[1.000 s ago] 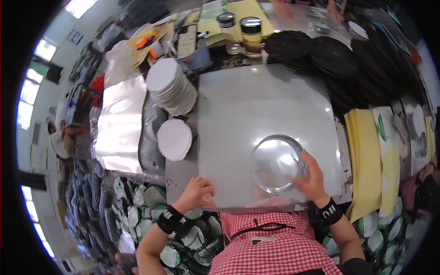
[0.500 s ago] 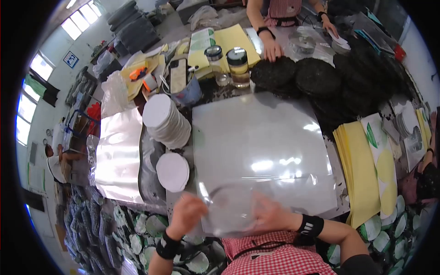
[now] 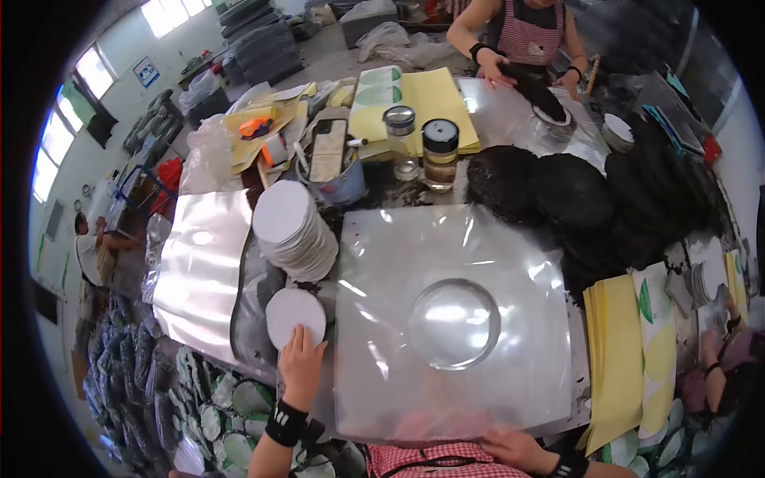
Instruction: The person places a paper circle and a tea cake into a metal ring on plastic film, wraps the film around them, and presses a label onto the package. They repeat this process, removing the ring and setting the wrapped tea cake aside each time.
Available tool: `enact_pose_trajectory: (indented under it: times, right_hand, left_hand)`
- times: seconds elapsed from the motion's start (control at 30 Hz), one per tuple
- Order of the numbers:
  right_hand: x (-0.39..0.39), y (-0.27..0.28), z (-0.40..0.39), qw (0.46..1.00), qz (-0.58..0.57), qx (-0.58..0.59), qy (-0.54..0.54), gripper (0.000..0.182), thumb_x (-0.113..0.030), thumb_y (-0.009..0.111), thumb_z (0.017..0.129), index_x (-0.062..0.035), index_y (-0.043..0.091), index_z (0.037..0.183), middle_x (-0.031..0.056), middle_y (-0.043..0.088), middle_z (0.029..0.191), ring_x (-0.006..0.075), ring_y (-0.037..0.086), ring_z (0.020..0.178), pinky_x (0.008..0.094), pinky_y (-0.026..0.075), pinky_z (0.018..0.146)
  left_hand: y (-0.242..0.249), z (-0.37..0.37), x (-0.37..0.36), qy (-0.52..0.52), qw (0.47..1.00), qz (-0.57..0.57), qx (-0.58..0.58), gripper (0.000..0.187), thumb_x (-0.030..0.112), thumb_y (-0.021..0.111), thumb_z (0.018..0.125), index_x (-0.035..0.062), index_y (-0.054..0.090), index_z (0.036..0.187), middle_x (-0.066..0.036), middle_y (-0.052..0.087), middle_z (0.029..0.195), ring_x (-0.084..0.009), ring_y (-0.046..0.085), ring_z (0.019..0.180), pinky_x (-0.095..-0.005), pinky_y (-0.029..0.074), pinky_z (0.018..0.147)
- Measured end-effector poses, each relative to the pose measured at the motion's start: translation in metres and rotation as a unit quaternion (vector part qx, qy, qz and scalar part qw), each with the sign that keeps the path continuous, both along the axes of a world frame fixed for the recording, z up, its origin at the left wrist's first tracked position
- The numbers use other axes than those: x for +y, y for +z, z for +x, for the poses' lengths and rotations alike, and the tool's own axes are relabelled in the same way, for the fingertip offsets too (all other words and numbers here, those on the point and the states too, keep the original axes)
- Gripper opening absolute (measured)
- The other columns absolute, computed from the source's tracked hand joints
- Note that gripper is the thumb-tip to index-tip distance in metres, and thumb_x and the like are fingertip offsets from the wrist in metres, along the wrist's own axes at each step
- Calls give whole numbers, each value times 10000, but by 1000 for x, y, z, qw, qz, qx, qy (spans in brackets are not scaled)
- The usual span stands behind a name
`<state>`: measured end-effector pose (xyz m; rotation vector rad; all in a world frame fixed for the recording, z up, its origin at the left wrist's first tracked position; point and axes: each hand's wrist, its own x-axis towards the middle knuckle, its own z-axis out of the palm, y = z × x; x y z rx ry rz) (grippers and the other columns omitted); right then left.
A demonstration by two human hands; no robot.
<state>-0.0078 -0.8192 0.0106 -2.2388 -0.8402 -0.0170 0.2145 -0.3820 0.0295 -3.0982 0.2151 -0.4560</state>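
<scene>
My left hand (image 3: 301,362) lies with stretched fingers on the short stack of white paper discs (image 3: 293,311), at the left of the work surface. A taller stack of white discs (image 3: 280,213) leans just behind it. A clear plastic sheet (image 3: 382,263) spreads in front of me, creased and shiny. On it, right of centre, rests a clear round ring (image 3: 494,327), which neither hand touches. My right hand (image 3: 514,448) is at the sheet's front edge, fingers loosely extended, with nothing visible in them.
Dark round slabs (image 3: 574,191) are piled at the back right. Yellow paper sheets (image 3: 617,342) lie at the right. Two jars (image 3: 440,155) and a tub with a phone (image 3: 328,151) stand behind. A co-worker (image 3: 530,40) handles a dark slab across the table.
The clear ring, held between both hands before, now sits on the sheet. My left hand has moved onto the white discs and my right hand to the front edge. The co-worker has lifted a dark slab.
</scene>
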Motion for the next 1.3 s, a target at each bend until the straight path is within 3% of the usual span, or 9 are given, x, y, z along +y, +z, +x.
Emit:
enact_pose_trajectory:
  times: [0.07,0.2,0.4,0.63,0.83,0.97,1.07,1.13,1.3]
  right_hand:
    - [-39,23,-20,985,-48,150,68,199,-87,642,880,-43,712,1062,87,743,1041,249,722,810,355,584,696]
    - [-83,75,120,976,-126,-121,-126,143,-86,687,825,-107,722,962,44,655,775,216,607,568,332,478,479]
    - [-123,80,324,859,-220,-297,-354,585,-199,744,789,-23,557,1314,199,561,1332,375,501,1280,495,401,1088]
    - [-176,29,364,889,-261,-102,-362,864,-369,843,672,-1,521,1385,237,515,1437,387,481,1334,452,385,1121]
    - [-197,47,364,927,-175,-97,-318,643,-156,857,644,25,649,1225,245,605,1325,397,560,1243,437,443,1068]
    - [-195,44,357,914,-268,-90,-291,586,-83,729,811,19,543,1357,245,518,1418,398,480,1325,450,408,1105]
    - [-197,38,362,893,-333,-126,-275,473,-44,582,900,17,535,1366,231,534,1404,392,506,1300,453,408,1102]
    - [-202,40,367,908,-263,-130,-298,450,-26,548,922,17,533,1370,222,553,1390,385,533,1273,438,422,1090]
    - [-175,107,334,868,-103,-273,-401,424,-7,466,987,20,498,1409,184,564,1406,367,542,1289,408,432,1078]
  left_hand:
    - [-2,-2,1,-29,999,13,-3,344,159,700,875,-20,628,1160,-199,684,1202,-328,679,1077,-405,539,853]
    - [-1,4,2,-95,994,25,-42,202,53,675,821,25,654,1020,-125,728,994,-272,703,790,-381,546,667]
    - [3,7,-13,-50,989,7,-140,120,130,741,762,144,636,817,-32,583,609,-230,616,563,-396,465,505]
    - [60,9,-30,30,979,-199,17,155,207,718,885,83,707,976,-135,723,884,-299,706,820,-401,539,716]
    - [188,-57,-92,-270,686,-596,318,280,186,583,982,-54,706,1059,-212,697,1128,-293,683,1049,-350,516,927]
    - [181,-77,-94,-353,673,-630,159,150,101,653,903,-8,707,991,-196,706,986,-306,694,900,-376,541,824]
    - [150,-50,-73,-88,853,-477,195,182,178,762,849,5,755,908,-133,728,812,-220,706,712,-358,561,691]
    - [90,-20,-39,65,934,-298,188,257,167,775,819,39,712,1033,-131,708,1116,-286,688,1003,-450,538,853]
    - [17,6,-29,-36,980,49,-192,174,120,782,778,48,731,928,-45,745,976,-227,727,895,-331,557,775]
